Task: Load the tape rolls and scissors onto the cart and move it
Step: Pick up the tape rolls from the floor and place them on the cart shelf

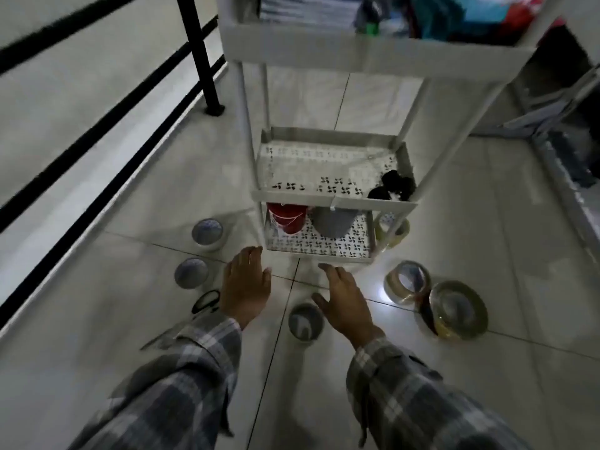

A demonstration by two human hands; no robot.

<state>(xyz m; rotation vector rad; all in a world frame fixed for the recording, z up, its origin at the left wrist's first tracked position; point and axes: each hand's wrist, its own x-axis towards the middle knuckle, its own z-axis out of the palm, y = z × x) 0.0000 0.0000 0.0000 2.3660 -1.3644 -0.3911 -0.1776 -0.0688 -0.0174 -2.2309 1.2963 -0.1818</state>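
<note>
A white three-tier cart (334, 201) stands on the tiled floor ahead of me. Several tape rolls lie around its base: two white ones at the left (207, 233) (191, 273), a grey one (306, 321) between my hands, and two clear-brown ones at the right (407, 282) (457, 310). Another roll (391, 233) sits by the cart's right leg. Black-handled scissors (205, 302) lie left of my left hand (245, 287), partly hidden by my sleeve. My right hand (345, 303) hovers just right of the grey roll. Both hands are open, palms down, holding nothing.
A black railing (198, 53) runs along the left, with a drop beyond it. The cart's bottom shelf holds a red object (287, 217) and a grey one (332, 222); the middle shelf has black items (394, 188). Shelving (565, 131) stands at the right.
</note>
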